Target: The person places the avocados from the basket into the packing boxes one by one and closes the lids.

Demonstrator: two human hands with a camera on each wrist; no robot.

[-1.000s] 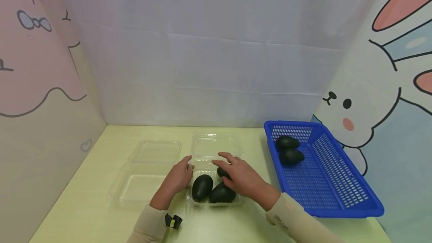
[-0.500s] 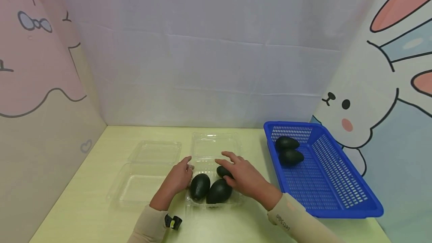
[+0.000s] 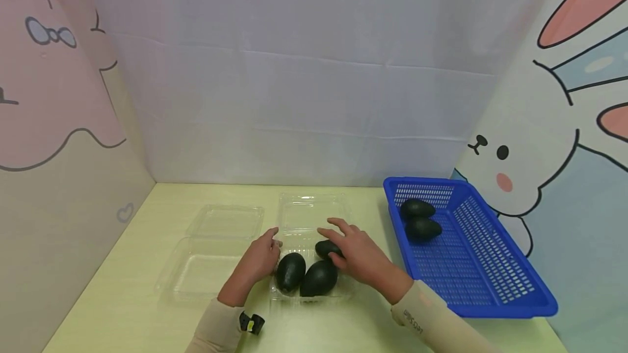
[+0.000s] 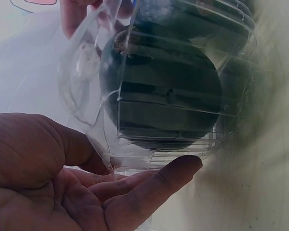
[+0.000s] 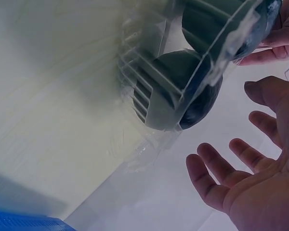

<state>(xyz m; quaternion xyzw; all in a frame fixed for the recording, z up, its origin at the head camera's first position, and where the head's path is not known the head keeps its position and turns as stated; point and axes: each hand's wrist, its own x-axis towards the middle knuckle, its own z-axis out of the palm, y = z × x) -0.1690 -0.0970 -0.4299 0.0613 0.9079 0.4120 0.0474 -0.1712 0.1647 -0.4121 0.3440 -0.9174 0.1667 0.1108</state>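
Observation:
Three dark green avocados lie in a clear plastic clamshell box [image 3: 314, 297]: one avocado [image 3: 291, 273] at the left, another [image 3: 319, 278] at the front, a third [image 3: 327, 249] behind. My left hand [image 3: 260, 257] is at the box's left side; in the left wrist view its thumb and fingers pinch the rim, beside an avocado [image 4: 166, 91] seen through the ribbed wall. Over the right part of the box, my right hand [image 3: 360, 255] partly covers the rear avocado. In the right wrist view its fingers [image 5: 216, 166] are spread and loosely bent, apart from the fruit.
At the right stands a blue mesh basket [image 3: 471, 266] with two avocados [image 3: 422, 219] near its left wall. A second open clear box [image 3: 196, 271] lies on the pale table [image 3: 122, 287] at the left. Behind hangs a white cloth [image 3: 314, 97].
The avocados at the left and front of the box have shifted slightly left. My right hand has drawn a little to the right, showing more of the rear avocado. The left hand stays put.

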